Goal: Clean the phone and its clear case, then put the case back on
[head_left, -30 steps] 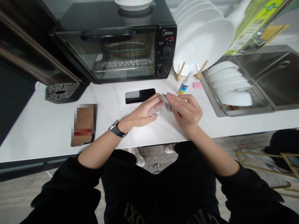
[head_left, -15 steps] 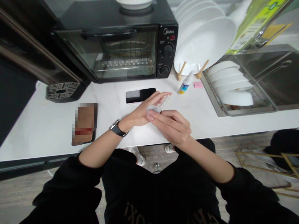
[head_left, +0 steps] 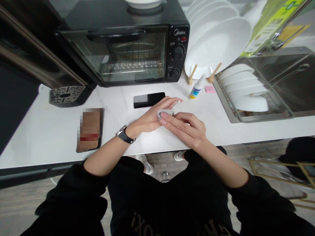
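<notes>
Above the counter, my left hand (head_left: pixel 157 113), with a black-strapped watch (head_left: pixel 125 134) at its wrist, grips a small clear object (head_left: pixel 176 105) that looks like a pair of transparent-framed glasses. My right hand (head_left: pixel 188 127) meets it from the right, its fingers pressing a small light-grey cloth (head_left: pixel 165 112) against that object. The fingers and cloth cover much of the object. Just behind my left hand lies a phone (head_left: pixel 149 100) with a dark screen. A small white spray bottle (head_left: pixel 196 88) with a blue and yellow label stands beyond my hands.
A black toaster oven (head_left: pixel 115 55) stands at the back. White plates (head_left: pixel 219 46) lean in a wooden rack to its right, beside a sink basket (head_left: pixel 268 118) with bowls (head_left: pixel 249 103). A pink note (head_left: pixel 210 89) and another phone (head_left: pixel 90 131), partly pixelated, are on the counter.
My right hand has shifted slightly right, and its fingers have moved over the grey cloth, showing more of it. My left hand stays nearly in place. The view has shifted slightly.
</notes>
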`<action>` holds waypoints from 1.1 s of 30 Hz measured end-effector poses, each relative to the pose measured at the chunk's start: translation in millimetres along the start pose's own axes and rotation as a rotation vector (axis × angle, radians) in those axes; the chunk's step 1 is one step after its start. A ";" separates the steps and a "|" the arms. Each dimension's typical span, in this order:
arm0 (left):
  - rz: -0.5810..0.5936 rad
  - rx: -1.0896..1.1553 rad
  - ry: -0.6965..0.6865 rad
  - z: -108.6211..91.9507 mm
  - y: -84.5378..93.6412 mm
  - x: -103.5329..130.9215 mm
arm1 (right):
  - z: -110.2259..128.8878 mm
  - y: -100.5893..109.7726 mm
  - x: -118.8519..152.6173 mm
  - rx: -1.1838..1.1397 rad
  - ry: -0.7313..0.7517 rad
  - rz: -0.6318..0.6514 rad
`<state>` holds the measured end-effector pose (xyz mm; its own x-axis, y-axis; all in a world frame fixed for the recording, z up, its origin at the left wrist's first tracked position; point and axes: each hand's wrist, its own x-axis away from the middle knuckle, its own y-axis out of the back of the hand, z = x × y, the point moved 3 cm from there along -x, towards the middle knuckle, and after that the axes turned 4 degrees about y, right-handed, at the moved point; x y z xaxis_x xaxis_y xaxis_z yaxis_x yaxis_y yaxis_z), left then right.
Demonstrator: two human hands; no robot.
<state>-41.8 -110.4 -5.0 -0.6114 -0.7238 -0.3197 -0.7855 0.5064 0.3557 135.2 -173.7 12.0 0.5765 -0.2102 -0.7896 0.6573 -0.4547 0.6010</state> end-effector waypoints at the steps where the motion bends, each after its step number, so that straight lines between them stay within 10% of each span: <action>1: -0.002 -0.003 0.002 0.8 0.1 0.3 | -1.4 -2.4 1.9 -0.005 -0.004 0.007; 7: 0.004 -0.090 -0.088 9.6 1.4 3.7 | -25.5 -18.3 12.9 0.026 -0.056 -0.295; 14: -0.002 -0.125 -0.047 26.5 0.9 6.6 | -50.7 -26.4 15.9 0.017 -0.182 -0.311; 33: -0.012 -0.151 -0.068 7.6 1.0 3.1 | -7.1 -16.5 4.2 -0.077 -0.123 -0.251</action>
<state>-45.2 -108.6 -12.3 -0.6115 -0.6932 -0.3815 -0.7724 0.4184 0.4778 130.2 -161.0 -0.3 0.3313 -0.2053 -0.9209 0.8094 -0.4397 0.3892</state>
